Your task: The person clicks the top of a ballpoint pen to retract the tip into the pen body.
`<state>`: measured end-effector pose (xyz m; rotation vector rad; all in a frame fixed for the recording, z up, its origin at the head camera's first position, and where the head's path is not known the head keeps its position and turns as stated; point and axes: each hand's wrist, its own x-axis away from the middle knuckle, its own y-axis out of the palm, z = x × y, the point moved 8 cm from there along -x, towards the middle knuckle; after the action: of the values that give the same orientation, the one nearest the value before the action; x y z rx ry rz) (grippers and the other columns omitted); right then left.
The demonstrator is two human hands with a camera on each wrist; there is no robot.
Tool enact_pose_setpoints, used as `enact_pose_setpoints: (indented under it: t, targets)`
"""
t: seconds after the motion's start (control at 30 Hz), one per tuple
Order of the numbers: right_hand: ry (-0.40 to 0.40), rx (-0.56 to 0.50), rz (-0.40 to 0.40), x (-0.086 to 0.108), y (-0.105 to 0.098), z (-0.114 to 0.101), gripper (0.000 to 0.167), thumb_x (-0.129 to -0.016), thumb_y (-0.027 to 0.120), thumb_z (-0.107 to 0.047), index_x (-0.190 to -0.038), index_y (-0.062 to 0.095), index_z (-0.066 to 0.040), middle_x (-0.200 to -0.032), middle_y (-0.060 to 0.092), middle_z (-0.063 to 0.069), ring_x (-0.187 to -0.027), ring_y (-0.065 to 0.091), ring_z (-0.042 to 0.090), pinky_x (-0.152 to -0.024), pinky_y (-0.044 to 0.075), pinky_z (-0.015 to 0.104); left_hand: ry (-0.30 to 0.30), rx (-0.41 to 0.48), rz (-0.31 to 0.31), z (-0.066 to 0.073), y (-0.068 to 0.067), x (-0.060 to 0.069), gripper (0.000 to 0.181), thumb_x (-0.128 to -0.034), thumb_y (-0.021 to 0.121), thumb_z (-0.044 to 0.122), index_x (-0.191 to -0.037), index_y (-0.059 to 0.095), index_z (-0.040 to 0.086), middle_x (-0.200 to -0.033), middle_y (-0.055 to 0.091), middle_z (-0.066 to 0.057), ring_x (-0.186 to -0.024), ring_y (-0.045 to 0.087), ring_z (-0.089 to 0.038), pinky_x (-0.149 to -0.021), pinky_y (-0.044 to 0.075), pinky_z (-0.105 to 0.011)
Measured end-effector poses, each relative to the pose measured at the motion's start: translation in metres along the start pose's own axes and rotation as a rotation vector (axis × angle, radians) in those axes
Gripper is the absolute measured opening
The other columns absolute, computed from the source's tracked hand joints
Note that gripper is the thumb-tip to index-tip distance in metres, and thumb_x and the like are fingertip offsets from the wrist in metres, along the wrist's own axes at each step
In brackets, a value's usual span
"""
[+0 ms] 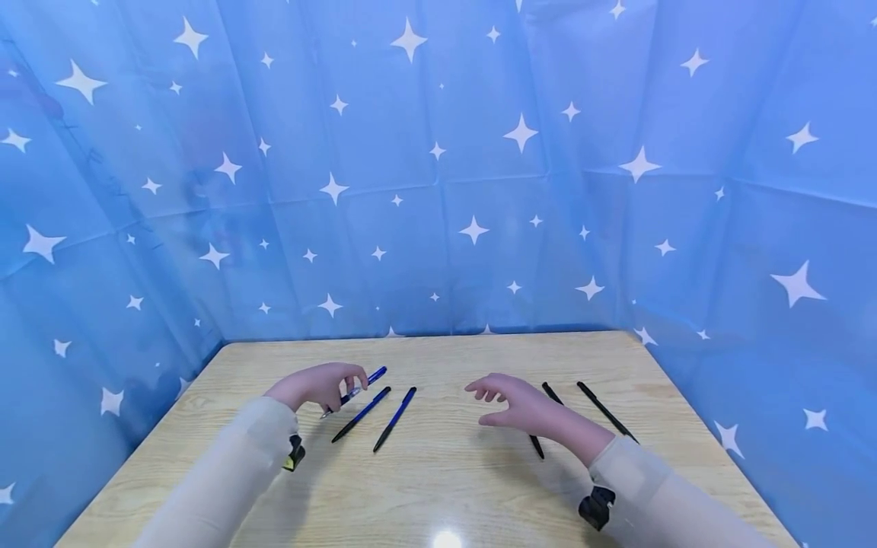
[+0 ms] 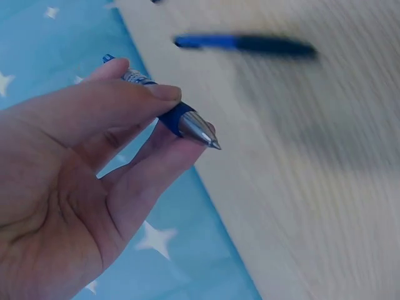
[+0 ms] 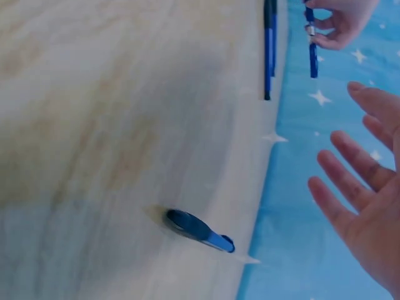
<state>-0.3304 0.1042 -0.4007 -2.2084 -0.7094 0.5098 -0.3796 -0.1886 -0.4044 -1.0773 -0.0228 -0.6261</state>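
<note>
My left hand (image 1: 317, 387) pinches a blue pen with a silver tip (image 2: 199, 130) between thumb and fingers, raised over the left part of the table. Beside it lie a blue pen with a black grip (image 1: 361, 415) and a similar one (image 1: 395, 420), both slanted. On the right, my right hand (image 1: 526, 411) is held over the table, fingers spread and holding nothing. Its forearm side partly covers one black pen (image 1: 537, 447). Another black pen (image 1: 607, 413) lies further right, near that wrist.
The light wood table (image 1: 438, 476) ends at a back edge against a blue curtain with white stars (image 1: 438, 251). The curtain also runs along both sides. Each wrist carries a small black device, such as the one at the right wrist (image 1: 596, 508).
</note>
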Motion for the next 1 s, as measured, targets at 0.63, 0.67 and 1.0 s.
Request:
enact_pose_setpoints:
  t: [0.63, 0.67, 1.0]
  targets:
    - [-0.005, -0.051, 0.240, -0.006, -0.046, -0.007, 0.050, -0.089, 0.072, -0.013, -0.135, 0.055, -0.006, -0.117, 0.062, 0.010, -0.108, 0.058, 0.028, -0.094, 0.046, 0.051, 0.257, 0.066, 0.172, 0.088, 0.008, -0.020, 0.057, -0.0800, 0.066, -0.017, -0.121, 0.059, 0.022, -0.110, 0.056, -0.002, -0.089, 0.062, -0.019, -0.066, 0.054, -0.033]
    - [0.004, -0.062, 0.255, -0.006, -0.047, -0.008, 0.050, -0.089, 0.072, -0.012, -0.136, 0.055, -0.007, -0.117, 0.063, 0.010, -0.108, 0.058, 0.027, -0.094, 0.046, 0.051, 0.265, 0.080, 0.180, 0.092, 0.009, -0.020, 0.056, -0.0809, 0.067, -0.016, -0.121, 0.059, 0.022, -0.110, 0.056, -0.002, -0.090, 0.062, -0.019, -0.066, 0.055, -0.033]
    - [-0.013, -0.221, 0.440, -0.008, -0.051, -0.010, 0.044, -0.091, 0.071, -0.015, -0.133, 0.058, -0.010, -0.113, 0.064, 0.009, -0.108, 0.059, 0.026, -0.095, 0.046, 0.048, 0.385, 0.226, 0.287, 0.128, 0.014, -0.021, 0.047, -0.0823, 0.073, -0.008, -0.120, 0.060, 0.018, -0.113, 0.059, -0.001, -0.091, 0.063, -0.015, -0.074, 0.055, -0.029]
